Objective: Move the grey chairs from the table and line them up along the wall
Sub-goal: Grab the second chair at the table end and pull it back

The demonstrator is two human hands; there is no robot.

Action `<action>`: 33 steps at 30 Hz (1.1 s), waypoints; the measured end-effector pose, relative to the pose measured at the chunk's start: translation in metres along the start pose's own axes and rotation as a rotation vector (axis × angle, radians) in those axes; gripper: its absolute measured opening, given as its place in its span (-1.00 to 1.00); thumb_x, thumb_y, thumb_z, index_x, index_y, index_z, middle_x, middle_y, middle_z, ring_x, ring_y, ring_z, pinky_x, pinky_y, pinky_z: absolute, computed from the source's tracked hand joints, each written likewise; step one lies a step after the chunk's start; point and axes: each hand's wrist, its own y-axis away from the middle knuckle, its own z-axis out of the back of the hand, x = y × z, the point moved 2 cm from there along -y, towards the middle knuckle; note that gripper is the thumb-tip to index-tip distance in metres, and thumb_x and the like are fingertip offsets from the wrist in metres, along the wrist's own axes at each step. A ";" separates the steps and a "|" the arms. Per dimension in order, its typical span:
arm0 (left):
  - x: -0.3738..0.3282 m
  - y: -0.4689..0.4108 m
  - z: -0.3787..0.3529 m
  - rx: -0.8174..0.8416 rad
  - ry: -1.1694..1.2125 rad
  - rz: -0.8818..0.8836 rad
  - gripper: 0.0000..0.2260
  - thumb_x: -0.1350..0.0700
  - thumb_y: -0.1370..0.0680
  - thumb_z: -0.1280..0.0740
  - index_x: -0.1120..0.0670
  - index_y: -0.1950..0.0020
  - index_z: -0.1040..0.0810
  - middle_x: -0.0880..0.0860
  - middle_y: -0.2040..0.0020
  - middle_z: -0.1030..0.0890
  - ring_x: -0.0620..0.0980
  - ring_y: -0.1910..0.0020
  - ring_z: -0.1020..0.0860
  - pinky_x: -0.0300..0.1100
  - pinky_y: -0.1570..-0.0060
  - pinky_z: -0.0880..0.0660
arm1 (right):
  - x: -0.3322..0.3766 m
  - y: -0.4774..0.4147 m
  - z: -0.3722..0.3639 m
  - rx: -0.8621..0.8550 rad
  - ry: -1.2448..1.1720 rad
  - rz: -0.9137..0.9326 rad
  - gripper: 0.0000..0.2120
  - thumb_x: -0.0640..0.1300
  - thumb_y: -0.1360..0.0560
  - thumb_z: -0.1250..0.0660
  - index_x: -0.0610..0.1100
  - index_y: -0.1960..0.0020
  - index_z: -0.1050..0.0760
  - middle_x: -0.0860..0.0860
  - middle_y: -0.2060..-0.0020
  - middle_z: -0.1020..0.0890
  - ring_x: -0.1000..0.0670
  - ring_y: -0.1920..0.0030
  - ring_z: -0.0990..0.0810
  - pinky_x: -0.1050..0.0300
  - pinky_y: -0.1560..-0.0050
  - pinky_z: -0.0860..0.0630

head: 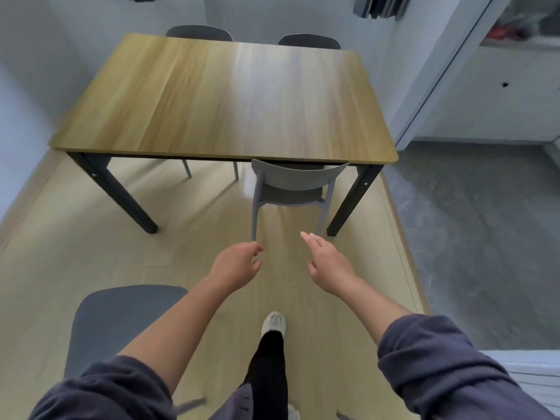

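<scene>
A wooden table (188,95) with black legs stands ahead of me. A light grey chair (292,180) is tucked under its near edge on the right, its backrest facing me. Two dark grey chair backs, one (198,33) on the left and one (309,41) on the right, show behind the table's far edge by the wall. A dark grey chair seat (121,316) stands apart from the table at my lower left, partly behind my left arm. My left hand (238,263) and my right hand (327,262) reach forward, empty, fingers apart, short of the tucked chair.
White walls close in on the left and behind the table. A white partition (433,86) stands to the right of the table, with grey concrete floor (472,231) beyond the wooden flooring. My foot in a white shoe (274,322) steps forward between my arms.
</scene>
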 end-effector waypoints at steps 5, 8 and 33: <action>-0.010 -0.120 0.011 -0.056 -0.020 -0.049 -0.72 0.09 -0.55 -0.26 0.05 -0.25 -0.53 0.02 -0.20 -0.62 0.06 -0.20 -0.54 -0.06 -0.10 -0.49 | -0.043 -0.106 0.037 -0.015 0.053 -0.026 -0.35 -0.22 -0.55 -0.18 0.02 -0.56 -0.01 0.00 -0.55 -0.17 -0.05 -0.52 -0.18 -0.07 -0.42 -0.32; -0.020 -0.202 0.022 -0.113 -0.010 -0.090 -0.73 0.09 -0.54 -0.30 0.08 -0.22 -0.55 0.04 -0.18 -0.62 0.05 -0.20 -0.53 -0.05 -0.13 -0.49 | -0.067 -0.179 0.058 -0.022 0.038 -0.127 -0.35 -0.22 -0.54 -0.19 0.00 -0.56 -0.04 -0.02 -0.55 -0.16 -0.07 -0.53 -0.14 -0.08 -0.45 -0.27; 0.005 -0.382 -0.008 0.295 -0.369 -0.146 -0.73 0.04 -0.57 -0.16 0.03 -0.22 -0.50 0.03 -0.06 -0.60 0.06 -0.05 -0.55 -0.09 -0.08 -0.38 | -0.123 -0.351 0.076 0.355 0.459 -0.055 -0.50 -0.28 -0.55 -0.17 0.11 -0.42 -0.31 -0.05 -0.25 -0.53 -0.17 -0.32 -0.43 -0.27 -0.44 -0.11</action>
